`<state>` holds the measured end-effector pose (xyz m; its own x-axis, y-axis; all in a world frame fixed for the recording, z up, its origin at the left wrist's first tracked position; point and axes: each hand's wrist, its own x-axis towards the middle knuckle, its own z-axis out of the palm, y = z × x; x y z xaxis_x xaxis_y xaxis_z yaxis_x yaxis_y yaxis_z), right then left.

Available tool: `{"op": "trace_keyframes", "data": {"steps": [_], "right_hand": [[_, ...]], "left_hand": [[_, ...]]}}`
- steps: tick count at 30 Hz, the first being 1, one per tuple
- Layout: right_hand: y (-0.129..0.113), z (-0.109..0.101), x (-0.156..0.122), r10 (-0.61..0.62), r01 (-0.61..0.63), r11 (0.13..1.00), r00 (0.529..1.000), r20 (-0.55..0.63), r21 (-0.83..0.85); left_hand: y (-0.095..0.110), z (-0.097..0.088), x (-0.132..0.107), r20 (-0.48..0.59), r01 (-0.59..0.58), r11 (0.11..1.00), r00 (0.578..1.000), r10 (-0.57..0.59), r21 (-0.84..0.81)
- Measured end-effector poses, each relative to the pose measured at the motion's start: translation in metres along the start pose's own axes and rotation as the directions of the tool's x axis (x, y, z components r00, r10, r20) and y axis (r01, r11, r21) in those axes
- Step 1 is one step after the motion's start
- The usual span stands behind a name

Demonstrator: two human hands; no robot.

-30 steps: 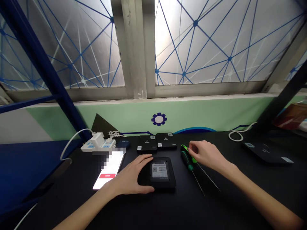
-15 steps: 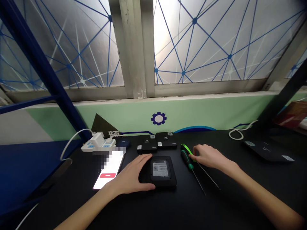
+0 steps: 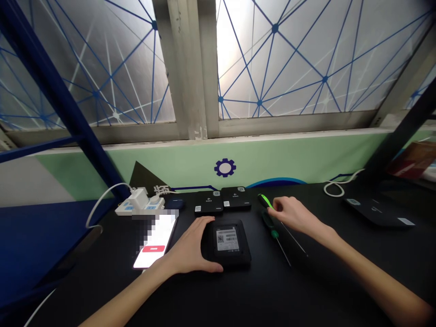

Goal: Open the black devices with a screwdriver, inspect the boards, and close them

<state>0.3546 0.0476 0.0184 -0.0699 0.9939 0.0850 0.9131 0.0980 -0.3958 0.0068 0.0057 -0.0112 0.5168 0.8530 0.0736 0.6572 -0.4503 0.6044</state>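
My left hand (image 3: 192, 245) spans the left side of a square black box (image 3: 242, 240), thumb along its near edge and fingers at its far left corner. The box lies flat with its white printed label (image 3: 227, 239) facing up. Between the thumb and fingers of my right hand (image 3: 294, 213) is the bright green and black handle of a screwdriver (image 3: 265, 201), its thin shaft slanting toward me. Just left of that shaft is a second screwdriver (image 3: 269, 220) with a dark green and black handle, partly beneath the first one.
Two black boxes (image 3: 208, 202) stand side by side behind. A phone with a lit screen (image 3: 157, 240) lies left, near a white power strip (image 3: 124, 208) with a plugged-in charger (image 3: 138, 199). A flat black device (image 3: 378, 213) and white cable (image 3: 335, 188) are at right.
My right hand and the bright green screwdriver have shifted slightly up and away. The dark green screwdriver has moved a little to the right. My left hand stays at the box.
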Motion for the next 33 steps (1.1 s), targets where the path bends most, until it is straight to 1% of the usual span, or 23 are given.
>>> {"op": "trace_keyframes", "data": {"steps": [4, 6, 8, 10, 13, 16, 19, 22, 25, 27, 30, 33], "right_hand": [[0.0, 0.001, 0.0, -0.014, 0.015, 1.0, 0.999, -0.041, 0.024], [0.0, 0.002, 0.001, -0.02, 0.022, 0.999, 0.999, -0.044, 0.03], [0.001, 0.002, 0.001, -0.022, 0.023, 0.999, 0.999, -0.047, 0.031], [0.001, 0.003, 0.001, -0.022, 0.024, 0.999, 0.998, -0.055, 0.029], [-0.001, 0.008, 0.001, -0.039, 0.042, 0.998, 0.997, -0.063, 0.055], [-0.004, 0.017, 0.0, -0.07, 0.08, 0.989, 0.994, -0.088, 0.123], [-0.008, 0.027, -0.002, -0.108, 0.138, 0.967, 0.984, -0.144, 0.213], [-0.012, 0.036, -0.003, -0.142, 0.204, 0.903, 0.972, -0.185, 0.377], [-0.017, 0.039, -0.006, -0.135, 0.209, 0.769, 0.977, -0.167, 0.604], [-0.02, 0.039, -0.008, -0.125, 0.189, 0.681, 0.982, -0.143, 0.707], [-0.024, 0.037, -0.011, -0.126, 0.151, 0.61, 0.988, -0.094, 0.778], [-0.027, 0.037, -0.011, -0.148, 0.123, 0.582, 0.988, -0.044, 0.804]], "left_hand": [[0.004, -0.002, -0.001, -0.102, -0.143, 0.986, 0.983, 0.152, 0.089], [0.005, -0.003, -0.002, -0.123, -0.179, 0.975, 0.973, 0.195, 0.133], [0.005, -0.004, -0.002, -0.127, -0.189, 0.969, 0.97, 0.209, 0.157], [0.004, -0.004, -0.003, -0.115, -0.174, 0.973, 0.974, 0.193, 0.154], [-0.001, -0.003, -0.003, -0.077, -0.114, 0.988, 0.989, 0.123, 0.108], [-0.006, -0.002, -0.002, -0.011, -0.053, 0.996, 0.998, 0.054, 0.07], [-0.008, -0.002, -0.002, 0.043, -0.027, 0.997, 0.999, 0.024, 0.072], [-0.006, -0.002, -0.002, 0.069, -0.022, 0.996, 0.997, 0.016, 0.082], [-0.006, -0.002, -0.002, 0.074, -0.024, 0.996, 0.997, 0.017, 0.085], [-0.006, -0.002, -0.003, 0.071, -0.021, 0.996, 0.997, 0.015, 0.083], [-0.007, -0.002, -0.003, 0.068, -0.025, 0.997, 0.998, 0.02, 0.075], [-0.008, -0.002, -0.004, 0.055, -0.045, 0.997, 0.998, 0.041, 0.062]]}}
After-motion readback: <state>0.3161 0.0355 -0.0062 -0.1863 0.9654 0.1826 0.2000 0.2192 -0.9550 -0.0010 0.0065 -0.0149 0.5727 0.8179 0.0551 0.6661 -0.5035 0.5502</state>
